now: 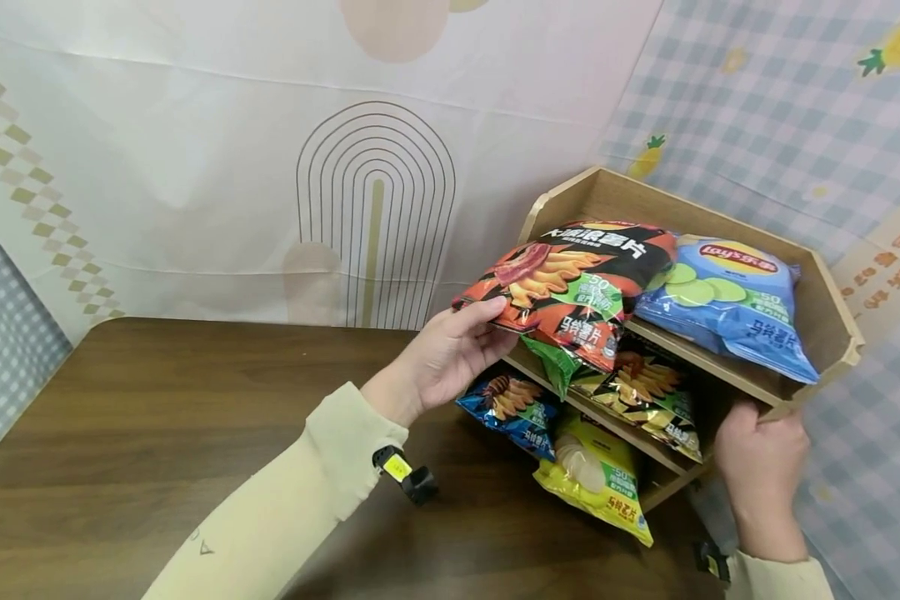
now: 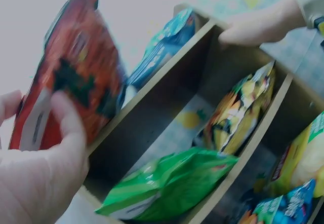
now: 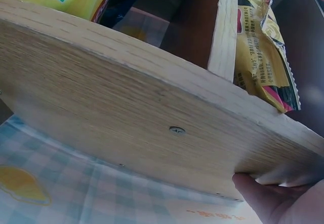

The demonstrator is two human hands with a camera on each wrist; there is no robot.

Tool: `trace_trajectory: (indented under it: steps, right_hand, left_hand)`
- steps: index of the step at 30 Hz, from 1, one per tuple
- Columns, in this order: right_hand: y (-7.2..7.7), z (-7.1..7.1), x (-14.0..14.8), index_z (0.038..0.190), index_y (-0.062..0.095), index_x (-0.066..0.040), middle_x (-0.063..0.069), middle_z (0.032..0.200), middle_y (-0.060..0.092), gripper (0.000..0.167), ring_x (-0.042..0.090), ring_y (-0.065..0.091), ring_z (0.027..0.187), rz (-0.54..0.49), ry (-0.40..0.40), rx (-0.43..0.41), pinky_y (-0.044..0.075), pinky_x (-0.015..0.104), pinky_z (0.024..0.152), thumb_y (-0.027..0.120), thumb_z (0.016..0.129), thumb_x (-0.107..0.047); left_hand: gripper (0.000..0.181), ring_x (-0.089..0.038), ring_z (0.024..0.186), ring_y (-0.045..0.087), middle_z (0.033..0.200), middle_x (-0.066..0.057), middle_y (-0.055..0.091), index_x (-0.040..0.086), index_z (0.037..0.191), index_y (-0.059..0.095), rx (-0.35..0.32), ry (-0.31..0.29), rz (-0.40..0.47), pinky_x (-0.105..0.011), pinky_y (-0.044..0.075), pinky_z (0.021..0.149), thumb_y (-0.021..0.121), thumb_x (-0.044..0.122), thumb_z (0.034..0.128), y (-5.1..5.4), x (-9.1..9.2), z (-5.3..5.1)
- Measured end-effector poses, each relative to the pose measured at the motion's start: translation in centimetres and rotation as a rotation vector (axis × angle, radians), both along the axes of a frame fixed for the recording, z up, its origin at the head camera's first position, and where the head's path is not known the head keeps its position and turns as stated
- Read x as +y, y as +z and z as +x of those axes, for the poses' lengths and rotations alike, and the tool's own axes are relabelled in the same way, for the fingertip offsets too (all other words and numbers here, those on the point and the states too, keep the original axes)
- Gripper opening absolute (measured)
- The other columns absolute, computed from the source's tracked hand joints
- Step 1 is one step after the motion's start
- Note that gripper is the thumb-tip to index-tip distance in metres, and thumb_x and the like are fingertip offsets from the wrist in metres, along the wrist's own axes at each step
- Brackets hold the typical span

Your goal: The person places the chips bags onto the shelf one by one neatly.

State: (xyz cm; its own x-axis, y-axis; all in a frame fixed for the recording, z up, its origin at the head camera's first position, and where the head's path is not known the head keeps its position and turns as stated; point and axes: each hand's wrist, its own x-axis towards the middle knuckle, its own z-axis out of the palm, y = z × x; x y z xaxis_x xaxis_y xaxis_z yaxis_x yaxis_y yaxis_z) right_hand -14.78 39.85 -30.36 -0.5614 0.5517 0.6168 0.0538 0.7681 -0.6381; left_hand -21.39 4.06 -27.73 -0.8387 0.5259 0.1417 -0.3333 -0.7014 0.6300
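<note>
My left hand (image 1: 457, 354) pinches the lower left corner of a red-and-black bag of chips (image 1: 570, 279), thumb on its front. The bag lies tilted over the left part of the top tier of a wooden shelf (image 1: 817, 287). Beside it on that tier lies a blue bag of chips (image 1: 727, 292). My right hand (image 1: 763, 458) grips the shelf's right side just under the top tier; some of its fingers are hidden. In the left wrist view, a green bag of chips (image 2: 172, 183) and a gold-and-black bag of chips (image 2: 238, 115) sit on the middle tier.
On the bottom tier are a dark blue bag of chips (image 1: 513, 408) and a yellow bag of chips (image 1: 596, 475), poking out in front. The shelf stands on a brown wooden table (image 1: 195, 417). Patterned cloth (image 1: 217, 167) hangs behind and to the right.
</note>
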Motion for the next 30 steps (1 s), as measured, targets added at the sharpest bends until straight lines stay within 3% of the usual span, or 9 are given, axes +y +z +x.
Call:
trace_trajectory:
  steps: [5, 10, 18, 30]
  right_hand:
    - [0.0, 0.0, 0.1, 0.078, 0.048, 0.008, 0.046, 0.091, 0.053, 0.027, 0.066, 0.045, 0.084, 0.002, -0.003, -0.017, 0.026, 0.069, 0.060, 0.039, 0.088, -0.016]
    - [0.0, 0.0, 0.2, 0.080, 0.049, 0.010, 0.047, 0.092, 0.053, 0.028, 0.067, 0.045, 0.087, -0.001, -0.005, -0.020, 0.026, 0.069, 0.062, 0.040, 0.088, -0.016]
    - [0.0, 0.1, 0.1, 0.081, 0.048, 0.009, 0.046, 0.092, 0.054, 0.028, 0.066, 0.046, 0.085, 0.002, -0.006, -0.024, 0.026, 0.069, 0.060, 0.039, 0.089, -0.017]
    - [0.0, 0.0, 0.2, 0.077, 0.046, 0.005, 0.044, 0.090, 0.055, 0.027, 0.064, 0.048, 0.083, -0.008, -0.002, -0.022, 0.027, 0.068, 0.058, 0.040, 0.089, -0.018]
  left_hand:
    - [0.044, -0.017, 0.102, 0.058, 0.120, -0.011, 0.059, 0.002, 0.133, 0.048, -0.043, 0.110, 0.027, -0.028, 0.048, 0.091, 0.063, 0.020, 0.0950, -0.4, 0.8, 0.8]
    - [0.046, -0.018, 0.107, 0.058, 0.126, -0.013, 0.057, 0.002, 0.135, 0.045, -0.045, 0.129, 0.011, -0.031, 0.045, 0.097, 0.061, 0.023, 0.0969, -0.4, 1.0, 1.1]
    - [0.046, -0.030, 0.120, 0.054, 0.137, -0.016, 0.050, 0.011, 0.140, 0.042, -0.023, 0.026, 0.043, -0.043, 0.047, 0.097, 0.056, 0.026, 0.0994, -0.3, 0.9, 1.2]
    - [0.048, -0.035, 0.122, 0.052, 0.139, -0.019, 0.047, 0.012, 0.142, 0.041, 0.030, -0.109, 0.078, -0.047, 0.047, 0.094, 0.059, 0.014, 0.0970, 0.0, 0.9, 1.3]
